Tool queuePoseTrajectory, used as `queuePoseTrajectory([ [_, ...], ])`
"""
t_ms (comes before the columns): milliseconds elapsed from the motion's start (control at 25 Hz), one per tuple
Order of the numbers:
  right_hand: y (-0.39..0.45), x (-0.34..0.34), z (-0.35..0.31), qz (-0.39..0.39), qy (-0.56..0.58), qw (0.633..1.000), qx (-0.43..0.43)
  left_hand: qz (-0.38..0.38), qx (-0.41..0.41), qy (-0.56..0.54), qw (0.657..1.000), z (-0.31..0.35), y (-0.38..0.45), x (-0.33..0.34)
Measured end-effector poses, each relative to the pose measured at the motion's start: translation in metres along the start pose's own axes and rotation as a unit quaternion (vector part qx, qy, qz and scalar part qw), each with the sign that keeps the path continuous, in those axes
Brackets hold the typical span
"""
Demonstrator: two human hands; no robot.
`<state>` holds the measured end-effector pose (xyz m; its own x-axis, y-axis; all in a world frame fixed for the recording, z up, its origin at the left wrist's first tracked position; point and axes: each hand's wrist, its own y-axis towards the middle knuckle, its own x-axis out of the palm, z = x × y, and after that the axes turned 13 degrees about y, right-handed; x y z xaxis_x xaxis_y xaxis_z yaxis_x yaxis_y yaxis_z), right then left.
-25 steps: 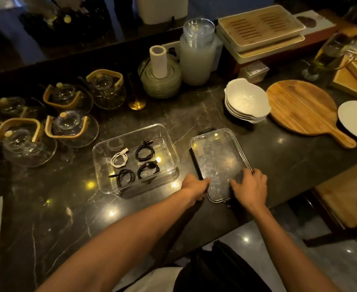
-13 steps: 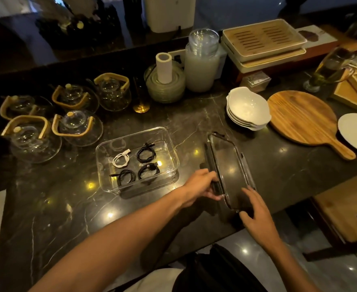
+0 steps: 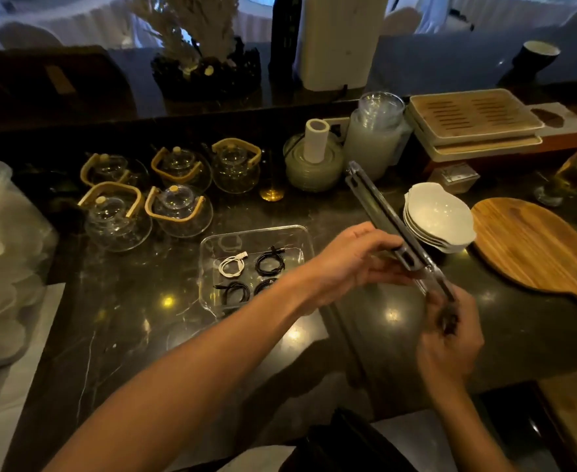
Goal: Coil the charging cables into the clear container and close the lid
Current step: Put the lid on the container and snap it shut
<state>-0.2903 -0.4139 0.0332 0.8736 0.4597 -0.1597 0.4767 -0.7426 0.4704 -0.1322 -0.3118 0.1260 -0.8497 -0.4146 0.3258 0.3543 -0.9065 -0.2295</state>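
Observation:
The clear container (image 3: 208, 267) stands open on the dark marble counter. Inside lie a coiled white cable (image 3: 231, 266) and three coiled black cables (image 3: 270, 262), one partly hidden by my left arm. The clear lid (image 3: 379, 212) with dark latches is lifted off the counter, tilted on edge, to the right of the container. My left hand (image 3: 355, 260) grips its long side near the middle. My right hand (image 3: 448, 338) holds its near end at the latch.
Several glass teapots (image 3: 174, 209) with wooden handles stand left of the container. A stack of white bowls (image 3: 436, 219) and a round wooden board (image 3: 532, 247) lie right of the lid. A paper roll (image 3: 315, 144) and jar sit behind.
The lid lay flat on the counter, then was tipped up, and is now lifted into the air on edge in both hands. The view has moved closer.

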Motion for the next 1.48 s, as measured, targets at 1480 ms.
queuePoseTrajectory([
  [1480,0.052,0.187,0.086,-0.240,-0.036,0.923,0.299,0.578,-0.065,0.176,0.794,-0.132,-0.120,-0.229],
])
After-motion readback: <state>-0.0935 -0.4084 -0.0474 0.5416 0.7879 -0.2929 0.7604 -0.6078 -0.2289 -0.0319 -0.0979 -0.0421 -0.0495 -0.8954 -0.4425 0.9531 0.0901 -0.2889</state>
